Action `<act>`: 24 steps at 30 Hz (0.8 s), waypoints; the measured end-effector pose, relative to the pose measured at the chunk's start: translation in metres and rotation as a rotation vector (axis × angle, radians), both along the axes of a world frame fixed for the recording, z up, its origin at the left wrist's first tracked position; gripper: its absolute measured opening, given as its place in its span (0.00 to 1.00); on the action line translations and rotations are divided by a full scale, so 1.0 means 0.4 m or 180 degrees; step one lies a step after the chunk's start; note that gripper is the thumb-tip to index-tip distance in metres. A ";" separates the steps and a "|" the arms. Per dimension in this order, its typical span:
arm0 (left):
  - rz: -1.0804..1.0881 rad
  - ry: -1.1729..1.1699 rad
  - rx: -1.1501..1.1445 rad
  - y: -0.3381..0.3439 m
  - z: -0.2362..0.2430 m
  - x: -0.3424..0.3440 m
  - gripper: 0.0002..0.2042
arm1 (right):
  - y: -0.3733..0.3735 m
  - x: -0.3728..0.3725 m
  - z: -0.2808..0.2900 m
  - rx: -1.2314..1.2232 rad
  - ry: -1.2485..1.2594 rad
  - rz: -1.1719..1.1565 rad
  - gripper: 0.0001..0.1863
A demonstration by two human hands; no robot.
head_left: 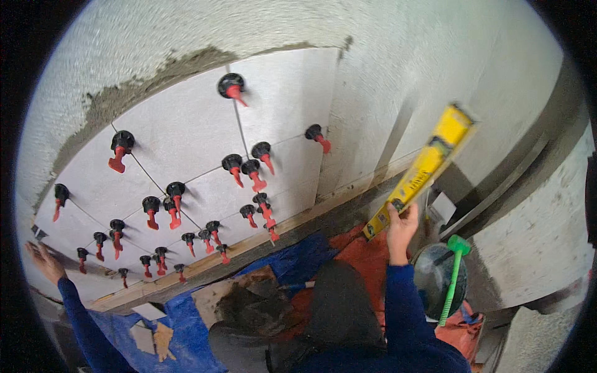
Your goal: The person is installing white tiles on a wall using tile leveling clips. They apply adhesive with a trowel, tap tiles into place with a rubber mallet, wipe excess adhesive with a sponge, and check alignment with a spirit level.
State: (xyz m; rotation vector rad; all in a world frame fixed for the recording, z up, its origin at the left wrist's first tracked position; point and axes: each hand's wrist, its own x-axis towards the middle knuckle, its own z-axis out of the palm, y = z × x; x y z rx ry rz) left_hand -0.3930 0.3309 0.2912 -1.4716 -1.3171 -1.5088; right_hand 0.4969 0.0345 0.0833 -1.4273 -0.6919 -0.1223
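My right hand (403, 231) is closed around a yellow spirit level (429, 158), which it holds tilted up in front of the bare wall, right of the tiles. At the far left, my left hand (46, 262) has its fingers stretched out beside the left edge of the tiled area; whether it touches the wall I cannot tell. Large pale tiles (180, 118) cover the wall between my hands. Along their joints sit several black tile-levelling clips with red handles (254, 174). Grey mortar (124, 93) shows along the tiles' upper edge.
A wooden batten (205, 266) runs below the tiles. Blue sheeting (186, 329) and orange sheeting (367, 261) cover the floor, with tile offcuts (142, 336) and a glove (163, 342) at left. A green mallet (454, 273) lies across a dark bucket (429, 273) at right.
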 end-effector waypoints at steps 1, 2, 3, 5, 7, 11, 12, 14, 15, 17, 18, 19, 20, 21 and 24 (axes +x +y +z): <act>-0.0037 -0.0120 -0.0203 -0.024 0.000 -0.014 0.34 | 0.013 0.033 -0.062 -0.0200 0.0237 0.0005 0.15; -0.0292 -0.0377 -0.0623 -0.060 0.001 -0.025 0.32 | 0.026 0.063 -0.121 -0.0364 0.0364 0.0137 0.17; -0.0628 -0.0728 -0.0862 -0.097 -0.008 -0.033 0.29 | 0.042 0.087 -0.180 -0.0382 0.0414 0.0277 0.17; -0.0109 -0.0087 -0.0905 -0.209 -0.077 -0.003 0.26 | 0.070 0.128 -0.275 -0.0678 0.1067 0.0444 0.19; -0.1067 -0.1322 -0.1064 -0.325 -0.217 0.081 0.24 | 0.086 0.164 -0.342 -0.0840 0.0385 0.0662 0.20; -0.1201 -0.1356 -0.1864 -0.596 -0.518 0.353 0.21 | 0.112 0.219 -0.410 -0.1489 0.0273 0.1007 0.22; -0.1201 -0.1643 -0.1974 -0.648 -0.575 0.430 0.20 | 0.118 0.226 -0.419 -0.1627 0.0347 0.1049 0.24; -0.1238 -0.2241 -0.2336 -0.747 -0.656 0.566 0.17 | 0.125 0.228 -0.435 -0.1669 0.0345 0.0982 0.27; -0.1283 -0.2768 -0.2413 -0.764 -0.676 0.617 0.17 | 0.122 0.225 -0.444 -0.1600 0.0278 0.0875 0.28; -0.1670 -0.2908 -0.2495 -0.787 -0.701 0.696 0.13 | 0.118 0.219 -0.456 -0.1348 0.0299 0.0750 0.32; -0.1211 -0.2112 -0.2628 -0.775 -0.693 0.710 0.11 | 0.108 0.210 -0.463 -0.1296 0.0523 0.0756 0.34; -0.1251 -0.1737 -0.2600 -0.768 -0.672 0.710 0.11 | 0.092 0.204 -0.469 -0.1309 0.0373 0.0833 0.36; -0.1114 -0.1511 -0.2680 -0.750 -0.658 0.714 0.10 | 0.084 0.206 -0.469 -0.1374 0.0292 0.0902 0.38; -0.1185 -0.1622 -0.2623 -0.737 -0.640 0.712 0.10 | 0.072 0.203 -0.471 -0.1433 0.0228 0.0877 0.40; -0.0925 -0.1171 -0.2324 -0.732 -0.615 0.720 0.05 | 0.034 0.200 -0.464 -0.1485 0.0251 0.0506 0.42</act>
